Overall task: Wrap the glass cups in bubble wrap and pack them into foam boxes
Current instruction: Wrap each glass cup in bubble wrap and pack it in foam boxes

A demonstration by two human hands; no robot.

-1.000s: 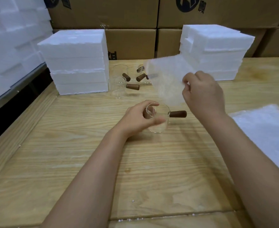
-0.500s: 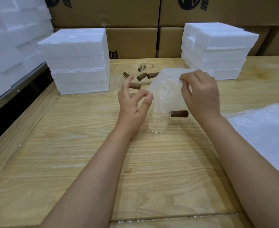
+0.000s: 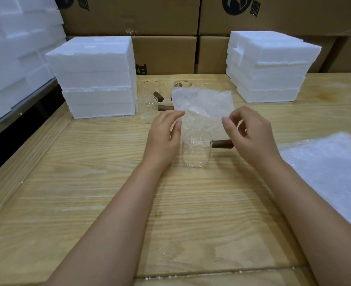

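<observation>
Right now the glass cup (image 3: pixel 197 149) stands upright on the wooden surface (image 3: pixel 108 193), between the left hand (image 3: pixel 164 137) and the right hand (image 3: pixel 251 137). Its brown handle (image 3: pixel 222 144) sticks out to the right. Just behind it a sheet of bubble wrap (image 3: pixel 203 104) lies spread on the surface, its near edge meeting the cup's rim as seen from here.

The left hand sits just left of the cup, fingers fairly straight and relaxed, fingertips at the sheet's near left corner, and it grips nothing. The right hand hovers over the outer end of the handle, just beside the sheet's near right corner. Its fingers are loosely curled, with thumb and forefinger apart and nothing pinched between them.

Beyond the sheet, more glass cups (image 3: pixel 149 100) with the same brown handles cluster together, partly hidden by the wrap. They sit between 2 stacks of white foam boxes, the left stack (image 3: pixel 96 79) and the right stack (image 3: pixel 269 67), both toward the back of the surface.

To the person's right a pile of bubble wrap sheets (image 3: pixel 331 174) lies flat, well apart from the cup. Brown cardboard boxes (image 3: pixel 166 54) are stacked behind the surface, and more white foam (image 3: pixel 15 48) is heaped at the far left. A few white foam crumbs (image 3: pixel 164 253) dot the near part of the surface.
</observation>
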